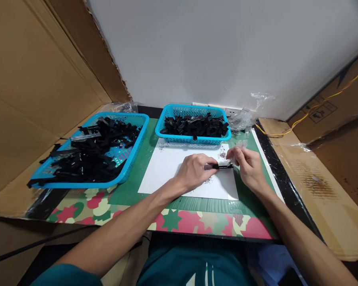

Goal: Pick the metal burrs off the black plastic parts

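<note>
My left hand (195, 171) is closed, thumb and fingertips pinching one end of a narrow black plastic part (225, 167) just above a white sheet of paper (158, 174). At the part's other end is my right hand (247, 165), its fingers curled in a pinch. A crumpled piece of clear plastic (242, 143) shows above and between those fingers; its full shape is hidden. Small dark bits, too tiny to make out, lie in a heap (222, 154) on the paper, with more scattered by my left hand.
A blue basket (134, 149) piled with black plastic parts stands at the left. Another blue basket (193, 140) of black parts sits behind the paper. Clear plastic bags (241, 121) lie at the back right. Cardboard (316, 186) flanks the table, and yellow wires (301, 120) hang at the right.
</note>
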Demonstrator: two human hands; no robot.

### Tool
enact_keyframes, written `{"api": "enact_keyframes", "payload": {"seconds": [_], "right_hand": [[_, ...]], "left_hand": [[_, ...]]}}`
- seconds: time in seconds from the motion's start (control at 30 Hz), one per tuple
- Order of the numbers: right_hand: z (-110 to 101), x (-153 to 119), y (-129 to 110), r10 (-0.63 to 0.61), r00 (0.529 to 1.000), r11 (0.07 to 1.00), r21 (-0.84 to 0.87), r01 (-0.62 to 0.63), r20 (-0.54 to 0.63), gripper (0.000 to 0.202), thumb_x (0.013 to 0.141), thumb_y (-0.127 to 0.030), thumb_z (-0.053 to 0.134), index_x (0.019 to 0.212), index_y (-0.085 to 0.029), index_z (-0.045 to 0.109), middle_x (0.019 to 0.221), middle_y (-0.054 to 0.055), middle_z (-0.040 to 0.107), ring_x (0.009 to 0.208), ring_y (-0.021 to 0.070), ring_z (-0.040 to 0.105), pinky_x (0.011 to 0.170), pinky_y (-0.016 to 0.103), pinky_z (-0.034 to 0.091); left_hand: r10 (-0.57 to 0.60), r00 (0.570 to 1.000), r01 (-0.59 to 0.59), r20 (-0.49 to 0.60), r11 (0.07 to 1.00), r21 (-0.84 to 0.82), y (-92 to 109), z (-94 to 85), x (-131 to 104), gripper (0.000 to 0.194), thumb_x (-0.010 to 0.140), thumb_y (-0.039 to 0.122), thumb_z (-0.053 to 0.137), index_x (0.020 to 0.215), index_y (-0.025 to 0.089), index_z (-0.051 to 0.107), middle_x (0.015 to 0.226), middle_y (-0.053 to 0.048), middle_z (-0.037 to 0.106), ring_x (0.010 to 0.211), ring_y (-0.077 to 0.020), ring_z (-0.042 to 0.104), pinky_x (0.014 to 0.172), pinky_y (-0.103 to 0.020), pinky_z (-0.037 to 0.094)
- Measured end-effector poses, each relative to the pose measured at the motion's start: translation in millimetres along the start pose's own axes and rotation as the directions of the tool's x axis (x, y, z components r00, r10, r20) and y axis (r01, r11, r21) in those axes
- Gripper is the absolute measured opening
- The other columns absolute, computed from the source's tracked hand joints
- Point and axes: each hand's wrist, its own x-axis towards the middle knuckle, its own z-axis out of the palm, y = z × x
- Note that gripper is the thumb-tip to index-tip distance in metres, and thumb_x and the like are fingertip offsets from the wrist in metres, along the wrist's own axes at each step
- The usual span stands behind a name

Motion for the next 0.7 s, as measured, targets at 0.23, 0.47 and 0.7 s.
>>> {"api": "enact_keyframes", "payload": {"seconds": [0.23,0.47,0.7], "right_hand": [[18.2,1.3,4.3,-0.009,1.000,0.997,-0.079,0.009,0.009,0.059,0.105,-0.063,0.048,0.071,-0.019,0.068,0.051,-0.003,0.050,0.047,0.0120,0.045,0.054,0.028,0.036],[19.0,0.8,6.3,-0.008,0.999,0.997,-0.076,0.012,0.046,0.061,0.103,-0.067,0.047,0.070,-0.019,0.066,0.052,-0.003,0.048,0.048,0.0121,0.043,0.053,0.028,0.035],[17.2,-0.7,9.2,-0.014,0.996,0.998,-0.061,0.020,0.092,0.058,0.105,-0.062,0.048,0.070,-0.019,0.066,0.054,-0.003,0.046,0.050,0.0124,0.042,0.054,0.028,0.034]], "left_hand": [[0.033,0.999,-0.033,-0.017,0.999,-0.021,-3.9,4.5,1.1,0.011,0.083,0.025,0.085,0.093,0.023,0.082,0.093,0.000,0.083,0.087,-0.0225,0.078,0.079,-0.033,0.057],[0.074,0.996,-0.073,-0.052,0.997,0.015,-6.9,7.8,0.3,0.009,0.082,0.025,0.085,0.089,0.023,0.081,0.090,-0.002,0.083,0.086,-0.0248,0.077,0.077,-0.036,0.057],[0.046,0.998,-0.046,-0.050,0.999,-0.015,-8.8,9.0,2.9,0.006,0.081,0.023,0.086,0.085,0.024,0.081,0.088,-0.001,0.083,0.085,-0.0238,0.076,0.078,-0.035,0.055]]}}
